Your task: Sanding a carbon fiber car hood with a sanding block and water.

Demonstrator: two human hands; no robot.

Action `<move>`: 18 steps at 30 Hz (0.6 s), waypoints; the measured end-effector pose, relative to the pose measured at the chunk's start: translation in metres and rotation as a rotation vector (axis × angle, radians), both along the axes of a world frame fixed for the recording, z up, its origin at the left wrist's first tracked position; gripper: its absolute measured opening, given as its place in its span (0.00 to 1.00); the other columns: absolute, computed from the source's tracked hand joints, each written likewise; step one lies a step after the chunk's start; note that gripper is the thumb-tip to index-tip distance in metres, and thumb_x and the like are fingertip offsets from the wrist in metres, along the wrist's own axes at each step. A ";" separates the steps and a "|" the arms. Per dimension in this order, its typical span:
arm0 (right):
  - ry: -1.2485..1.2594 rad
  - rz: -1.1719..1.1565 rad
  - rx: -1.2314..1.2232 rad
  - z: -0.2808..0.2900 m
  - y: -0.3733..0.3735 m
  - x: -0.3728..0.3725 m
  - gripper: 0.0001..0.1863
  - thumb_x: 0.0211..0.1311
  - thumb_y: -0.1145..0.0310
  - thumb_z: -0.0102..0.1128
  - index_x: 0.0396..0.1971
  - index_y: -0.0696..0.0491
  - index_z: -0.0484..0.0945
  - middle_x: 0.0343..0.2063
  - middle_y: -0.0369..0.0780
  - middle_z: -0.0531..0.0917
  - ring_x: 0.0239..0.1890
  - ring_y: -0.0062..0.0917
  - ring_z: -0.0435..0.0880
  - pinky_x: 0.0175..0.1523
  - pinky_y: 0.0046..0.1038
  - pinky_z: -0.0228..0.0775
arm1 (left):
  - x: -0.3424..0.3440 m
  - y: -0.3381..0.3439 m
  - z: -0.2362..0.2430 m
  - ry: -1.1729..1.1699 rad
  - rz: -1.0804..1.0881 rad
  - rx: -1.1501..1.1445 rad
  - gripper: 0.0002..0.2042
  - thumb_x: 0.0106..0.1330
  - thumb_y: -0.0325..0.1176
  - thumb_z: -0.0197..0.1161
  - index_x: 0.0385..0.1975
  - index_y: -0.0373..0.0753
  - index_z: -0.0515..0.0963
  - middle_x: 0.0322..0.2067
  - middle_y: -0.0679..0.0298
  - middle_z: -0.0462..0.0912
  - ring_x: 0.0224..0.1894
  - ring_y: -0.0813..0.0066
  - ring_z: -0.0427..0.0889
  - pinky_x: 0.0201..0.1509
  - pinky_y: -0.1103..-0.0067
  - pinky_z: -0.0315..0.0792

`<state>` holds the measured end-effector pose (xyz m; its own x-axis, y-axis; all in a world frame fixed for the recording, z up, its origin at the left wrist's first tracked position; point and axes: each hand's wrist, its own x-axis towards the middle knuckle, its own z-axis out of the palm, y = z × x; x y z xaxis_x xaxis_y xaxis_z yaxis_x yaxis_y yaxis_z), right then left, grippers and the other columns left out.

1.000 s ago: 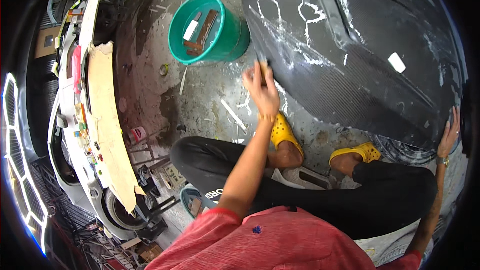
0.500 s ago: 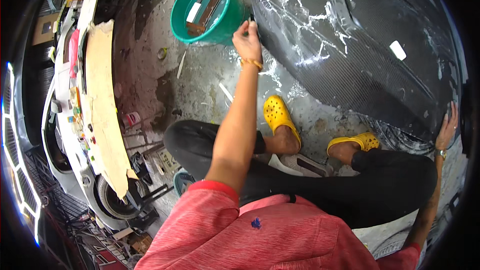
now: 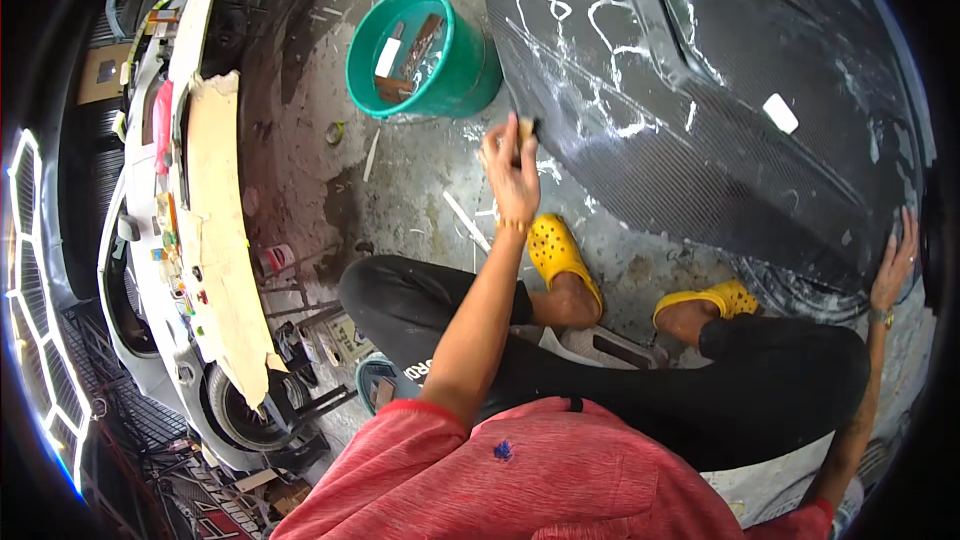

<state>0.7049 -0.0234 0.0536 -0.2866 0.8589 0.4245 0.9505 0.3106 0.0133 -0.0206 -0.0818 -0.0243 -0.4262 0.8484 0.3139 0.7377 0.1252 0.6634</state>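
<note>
A large black panel (image 3: 720, 160) with a woven carbon-fibre look lies in front of me toward the right. White watery streaks run over its wet surface. Just off its left edge, my left hand (image 3: 512, 175) pinches a small block (image 3: 526, 130), tan with a dark end; the fingers hide part of it. My right hand (image 3: 895, 260) rests flat on the panel's near right edge, fingers stretched out. A white rectangular piece (image 3: 780, 113) sits on the panel's right half.
A green bucket (image 3: 450, 50) of water with brown and white pieces stands left of the panel. My feet wear yellow clogs (image 3: 555, 248). White strips (image 3: 465, 218) litter the wet floor. At left are a torn tan board (image 3: 218, 230) and a car body (image 3: 135, 240).
My left hand has moved nearer to me along the panel's left edge, and the block in it now shows. The white streaks have shifted shape. My right hand stays put.
</note>
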 end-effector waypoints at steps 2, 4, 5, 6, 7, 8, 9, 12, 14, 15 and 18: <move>0.019 -0.004 0.001 0.000 0.002 -0.002 0.27 0.81 0.57 0.40 0.71 0.53 0.67 0.73 0.44 0.66 0.76 0.40 0.61 0.78 0.39 0.49 | -0.004 0.011 0.004 0.079 0.019 -0.052 0.20 0.69 0.31 0.64 0.61 0.36 0.78 0.51 0.52 0.78 0.53 0.56 0.76 0.59 0.67 0.68; 0.008 0.003 -0.048 0.001 -0.004 -0.003 0.26 0.81 0.58 0.40 0.71 0.54 0.67 0.73 0.45 0.67 0.75 0.40 0.62 0.78 0.38 0.49 | -0.010 0.033 0.011 0.021 -0.050 0.171 0.19 0.70 0.32 0.64 0.60 0.35 0.79 0.51 0.52 0.78 0.52 0.57 0.76 0.58 0.67 0.69; 0.126 -0.013 -0.104 0.000 -0.003 -0.004 0.27 0.81 0.58 0.40 0.71 0.54 0.67 0.72 0.45 0.67 0.75 0.40 0.63 0.77 0.38 0.50 | -0.009 0.037 0.018 -0.031 -0.014 0.166 0.19 0.70 0.33 0.64 0.59 0.34 0.79 0.50 0.53 0.78 0.51 0.57 0.76 0.57 0.66 0.69; 0.250 -0.032 -0.153 -0.001 -0.002 -0.006 0.27 0.81 0.58 0.40 0.71 0.55 0.67 0.72 0.46 0.68 0.74 0.40 0.64 0.77 0.38 0.51 | -0.015 0.049 0.020 0.055 -0.009 0.180 0.19 0.69 0.33 0.65 0.58 0.34 0.79 0.50 0.54 0.78 0.49 0.57 0.75 0.55 0.67 0.69; 0.221 -0.006 -0.168 0.001 -0.002 -0.006 0.27 0.80 0.57 0.41 0.71 0.56 0.67 0.71 0.46 0.68 0.74 0.41 0.64 0.77 0.38 0.51 | -0.013 0.040 0.019 0.043 -0.001 0.164 0.19 0.69 0.32 0.65 0.58 0.34 0.79 0.50 0.53 0.78 0.50 0.57 0.76 0.55 0.67 0.70; 0.217 -0.014 -0.169 0.002 -0.003 -0.007 0.27 0.80 0.57 0.41 0.71 0.56 0.67 0.71 0.46 0.68 0.74 0.41 0.64 0.77 0.38 0.51 | -0.014 0.045 0.020 0.038 0.003 0.180 0.19 0.69 0.31 0.65 0.59 0.34 0.79 0.50 0.53 0.78 0.51 0.56 0.76 0.56 0.67 0.70; 0.165 -0.001 -0.122 0.004 -0.002 -0.007 0.27 0.80 0.57 0.42 0.71 0.56 0.67 0.71 0.47 0.68 0.74 0.41 0.64 0.77 0.38 0.51 | -0.006 0.033 0.020 -0.020 -0.013 0.144 0.19 0.69 0.30 0.65 0.60 0.35 0.79 0.50 0.52 0.78 0.52 0.55 0.76 0.58 0.67 0.71; 0.009 0.006 -0.019 0.004 0.002 0.001 0.27 0.80 0.56 0.41 0.71 0.55 0.67 0.72 0.47 0.67 0.74 0.41 0.64 0.77 0.38 0.52 | 0.009 0.006 0.017 -0.043 0.044 -0.024 0.20 0.72 0.32 0.63 0.61 0.32 0.77 0.47 0.54 0.77 0.51 0.63 0.79 0.56 0.73 0.73; -0.037 0.041 -0.033 -0.004 0.000 0.016 0.27 0.80 0.56 0.40 0.71 0.55 0.67 0.73 0.47 0.65 0.76 0.42 0.61 0.77 0.37 0.51 | 0.004 0.022 0.029 0.045 0.011 -0.074 0.20 0.71 0.33 0.65 0.60 0.31 0.78 0.48 0.53 0.78 0.51 0.62 0.80 0.56 0.72 0.73; -0.040 0.042 -0.056 -0.011 -0.003 0.026 0.27 0.80 0.56 0.40 0.71 0.55 0.67 0.73 0.47 0.65 0.76 0.42 0.61 0.77 0.37 0.51 | -0.004 0.041 0.030 0.010 -0.024 0.059 0.20 0.70 0.33 0.66 0.59 0.31 0.79 0.49 0.52 0.77 0.51 0.57 0.79 0.57 0.68 0.73; 0.041 0.016 -0.144 -0.035 -0.008 0.056 0.27 0.82 0.57 0.38 0.72 0.54 0.65 0.74 0.47 0.63 0.77 0.40 0.58 0.78 0.36 0.49 | -0.015 0.076 0.043 -0.022 0.011 0.129 0.19 0.70 0.33 0.65 0.57 0.31 0.79 0.50 0.49 0.76 0.51 0.53 0.77 0.56 0.66 0.71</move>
